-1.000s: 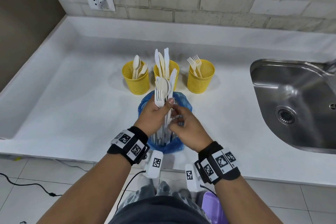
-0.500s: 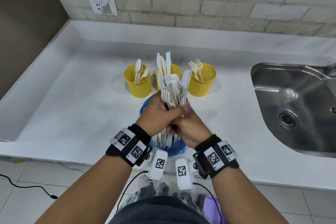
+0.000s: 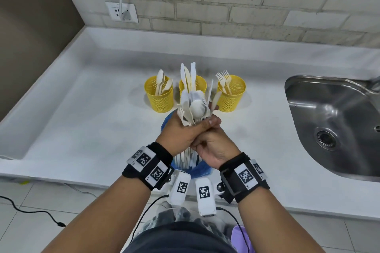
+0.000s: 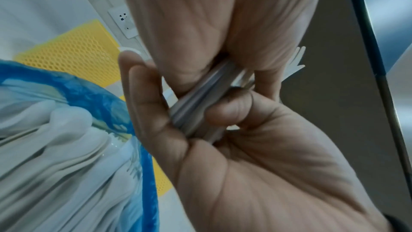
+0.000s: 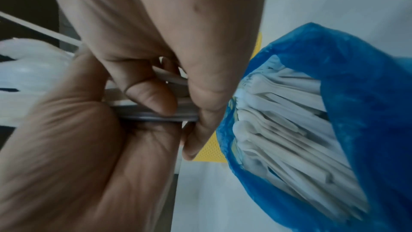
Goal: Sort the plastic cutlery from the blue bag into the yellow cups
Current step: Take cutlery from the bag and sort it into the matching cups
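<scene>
A mixed bundle of white plastic cutlery (image 3: 195, 107) stands upright above the blue bag (image 3: 200, 169). My left hand (image 3: 196, 129) grips its handles, and my right hand (image 3: 205, 142) curls round them just below. In the left wrist view the handles (image 4: 200, 105) sit between both hands. The right wrist view shows the bag (image 5: 361, 94) with more cutlery (image 5: 278, 123) inside. Three yellow mesh cups stand behind: the left cup (image 3: 159, 96) holds spoons, the middle cup (image 3: 200, 85) knives, the right cup (image 3: 233, 94) forks.
A steel sink (image 3: 333, 129) is set into the white counter (image 3: 82, 119) at the right. A wall socket (image 3: 123, 12) with a white cable sits on the brick wall. The counter has a raised rim at the left and back. A black cable (image 3: 30, 211) lies on the floor.
The bundle has risen out of the bag. My right hand has moved from beside the left hand to close round the handles under it.
</scene>
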